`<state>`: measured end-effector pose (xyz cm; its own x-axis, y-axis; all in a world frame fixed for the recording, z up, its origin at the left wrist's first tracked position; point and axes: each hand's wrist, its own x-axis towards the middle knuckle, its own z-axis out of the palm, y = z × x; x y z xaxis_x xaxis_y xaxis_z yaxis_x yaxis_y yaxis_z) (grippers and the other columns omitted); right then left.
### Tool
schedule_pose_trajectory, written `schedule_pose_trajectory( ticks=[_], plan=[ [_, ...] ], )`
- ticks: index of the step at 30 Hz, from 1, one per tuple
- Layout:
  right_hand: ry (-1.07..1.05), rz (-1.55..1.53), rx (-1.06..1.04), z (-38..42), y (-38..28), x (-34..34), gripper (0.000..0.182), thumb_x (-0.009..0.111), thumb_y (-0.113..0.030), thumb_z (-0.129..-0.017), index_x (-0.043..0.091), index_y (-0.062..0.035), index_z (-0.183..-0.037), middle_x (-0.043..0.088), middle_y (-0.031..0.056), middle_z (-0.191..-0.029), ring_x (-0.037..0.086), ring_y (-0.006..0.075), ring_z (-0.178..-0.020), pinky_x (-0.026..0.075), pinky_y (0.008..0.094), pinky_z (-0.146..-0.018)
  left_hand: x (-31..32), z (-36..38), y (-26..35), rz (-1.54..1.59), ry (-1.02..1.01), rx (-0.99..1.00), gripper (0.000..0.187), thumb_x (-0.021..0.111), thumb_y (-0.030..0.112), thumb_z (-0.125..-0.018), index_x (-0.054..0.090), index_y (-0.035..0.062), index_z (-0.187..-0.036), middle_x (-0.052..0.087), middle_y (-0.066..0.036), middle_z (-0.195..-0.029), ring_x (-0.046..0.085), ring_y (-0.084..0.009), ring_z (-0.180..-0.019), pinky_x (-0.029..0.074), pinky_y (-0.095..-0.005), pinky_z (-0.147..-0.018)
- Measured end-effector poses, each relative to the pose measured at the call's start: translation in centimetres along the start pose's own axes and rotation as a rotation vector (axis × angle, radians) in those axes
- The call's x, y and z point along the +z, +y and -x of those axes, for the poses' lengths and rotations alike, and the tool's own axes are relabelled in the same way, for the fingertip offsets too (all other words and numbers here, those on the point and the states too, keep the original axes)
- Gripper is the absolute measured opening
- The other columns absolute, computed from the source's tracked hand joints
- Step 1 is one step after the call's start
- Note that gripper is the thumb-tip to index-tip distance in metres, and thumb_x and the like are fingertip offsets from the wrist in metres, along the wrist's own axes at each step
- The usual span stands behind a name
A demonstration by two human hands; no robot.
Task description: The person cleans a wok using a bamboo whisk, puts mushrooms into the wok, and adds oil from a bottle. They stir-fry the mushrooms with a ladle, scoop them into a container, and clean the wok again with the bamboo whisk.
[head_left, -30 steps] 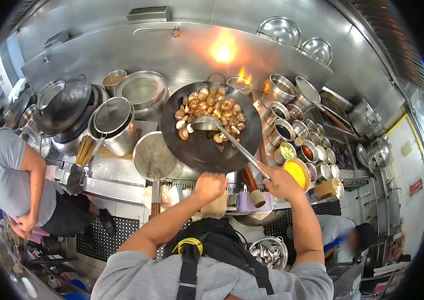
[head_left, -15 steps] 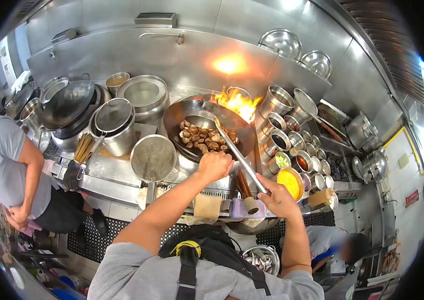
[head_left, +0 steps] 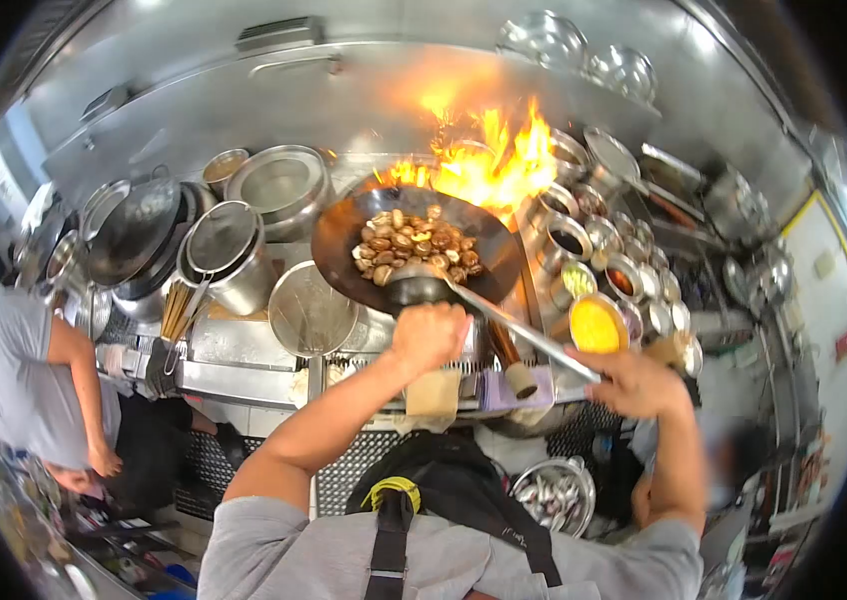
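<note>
My left hand [head_left: 430, 338] is closed at the near rim of the dark wok [head_left: 494, 262]; what its fingers grip there is hidden behind the fist. Brown mushroom pieces [head_left: 414, 240] are heaped inside the wok. My right hand [head_left: 634, 382] is closed round the end of a long-handled metal ladle [head_left: 519, 328], whose bowl lies at the near side of the wok beside the mushrooms. Large flames [head_left: 504, 165] rise behind the wok's far rim.
Metal pots of ingredients, one with yellow liquid [head_left: 597, 326], stand at the right. A round strainer [head_left: 313, 308] lies left of the wok. One person [head_left: 24, 350] stands at the far left; another is low at the right. A basin [head_left: 556, 497] sits below.
The flames have grown much larger. The wok is tilted more toward me, and the mushrooms are spread higher in it. The ladle bowl has come to the near side, and my right hand has moved right.
</note>
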<state>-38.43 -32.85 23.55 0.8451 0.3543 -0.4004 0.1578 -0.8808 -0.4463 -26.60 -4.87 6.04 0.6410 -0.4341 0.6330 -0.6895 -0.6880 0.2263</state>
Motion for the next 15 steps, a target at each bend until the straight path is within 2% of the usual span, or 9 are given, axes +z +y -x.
schedule_pose_trajectory(
  ticks=[1, 3, 5, 7, 9, 10, 11, 12, 15],
  plan=[
    [-0.021, 0.088, -0.004, -0.9, 0.0, -0.4, 0.062, 0.062, -0.009, -0.085, 0.045, -0.0093, -0.144, 0.067, 0.0222, -0.098, 0.066, 0.0356, -0.08, 0.052, 0.0412, -0.075, 0.3, -0.6, -0.2, -0.012, 0.025, 0.001, 0.029, 0.066, 0.028, -0.087, 0.058, 0.0089, -0.066, 0.06, -0.011, -0.061, 0.062, -0.0315, -0.054, 0.05, -0.0427, -0.05],
    [0.236, 0.164, -0.407, -4.5, 3.1, 1.3, 0.062, 0.061, -0.008, -0.083, 0.046, -0.0083, -0.143, 0.066, 0.0253, -0.098, 0.065, 0.0394, -0.086, 0.052, 0.0453, -0.077, 0.7, -1.7, -0.6, -0.038, 0.022, -0.025, 0.029, 0.064, 0.029, -0.088, 0.06, 0.0082, -0.067, 0.061, -0.012, -0.064, 0.064, -0.0303, -0.057, 0.051, -0.0419, -0.052],
    [0.26, 0.22, -0.371, -8.8, 4.4, 3.2, 0.062, 0.059, -0.007, -0.081, 0.046, -0.0075, -0.142, 0.065, 0.0266, -0.094, 0.065, 0.0411, -0.086, 0.052, 0.0493, -0.076, 2.4, -0.5, -0.2, -0.048, 0.039, -0.022, 0.029, 0.063, 0.028, -0.089, 0.059, 0.0081, -0.069, 0.06, -0.012, -0.064, 0.063, -0.0304, -0.057, 0.051, -0.041, -0.053],
    [0.316, 0.264, -0.224, -10.8, 4.0, 4.9, 0.06, 0.057, -0.006, -0.08, 0.048, -0.0052, -0.14, 0.063, 0.0282, -0.094, 0.063, 0.0442, -0.085, 0.05, 0.0505, -0.077, 3.6, 2.4, 1.0, -0.073, 0.025, -0.047, 0.028, 0.063, 0.027, -0.09, 0.059, 0.008, -0.07, 0.06, -0.012, -0.064, 0.063, -0.0301, -0.057, 0.05, -0.0406, -0.053],
    [0.361, 0.27, -0.165, -10.9, 3.8, 5.6, 0.06, 0.057, -0.006, -0.08, 0.048, -0.0043, -0.139, 0.062, 0.0295, -0.094, 0.062, 0.0462, -0.084, 0.049, 0.051, -0.078, 6.2, 7.4, 1.1, 0.039, -0.071, -0.11, 0.03, 0.062, 0.027, -0.09, 0.057, 0.0089, -0.067, 0.061, -0.013, -0.062, 0.062, -0.0329, -0.054, 0.05, -0.0429, -0.052],
    [0.387, 0.261, -0.178, -10.2, 3.5, 6.0, 0.06, 0.057, -0.006, -0.08, 0.048, -0.0045, -0.139, 0.062, 0.03, -0.093, 0.061, 0.0467, -0.084, 0.049, 0.0509, -0.078, 6.0, 9.3, 1.0, -0.006, -0.19, -0.112, 0.029, 0.059, 0.029, -0.092, 0.059, 0.0095, -0.07, 0.063, -0.012, -0.062, 0.065, -0.0289, -0.055, 0.053, -0.0419, -0.051],
    [0.42, 0.259, -0.194, -9.6, 3.0, 5.7, 0.06, 0.057, -0.007, -0.08, 0.048, -0.0047, -0.139, 0.062, 0.0305, -0.093, 0.061, 0.0472, -0.083, 0.049, 0.0508, -0.078, 6.6, 10.9, 0.4, -0.023, -0.132, -0.063, 0.029, 0.065, 0.027, -0.088, 0.057, 0.0104, -0.065, 0.06, -0.012, -0.059, 0.062, -0.0286, -0.052, 0.051, -0.0404, -0.05],
    [0.342, 0.267, -0.146, -8.6, 2.2, 5.0, 0.06, 0.058, -0.008, -0.083, 0.046, -0.0077, -0.142, 0.063, 0.0243, -0.093, 0.064, 0.0443, -0.088, 0.051, 0.0511, -0.08, 6.4, 10.2, -0.3, -0.022, -0.076, -0.018, 0.029, 0.066, 0.027, -0.087, 0.056, 0.0108, -0.064, 0.059, -0.011, -0.058, 0.061, -0.0281, -0.052, 0.05, -0.04, -0.049],
    [0.385, 0.119, -0.275, -7.7, 3.2, 5.2, 0.06, 0.059, -0.008, -0.084, 0.045, -0.0061, -0.142, 0.064, 0.0253, -0.096, 0.063, 0.0447, -0.093, 0.049, 0.0499, -0.086, 3.8, 6.4, -0.5, -0.057, 0.012, 0.042, 0.03, 0.069, 0.024, -0.084, 0.053, 0.0111, -0.062, 0.055, -0.009, -0.057, 0.058, -0.0277, -0.051, 0.046, -0.039, -0.047]
  ],
)
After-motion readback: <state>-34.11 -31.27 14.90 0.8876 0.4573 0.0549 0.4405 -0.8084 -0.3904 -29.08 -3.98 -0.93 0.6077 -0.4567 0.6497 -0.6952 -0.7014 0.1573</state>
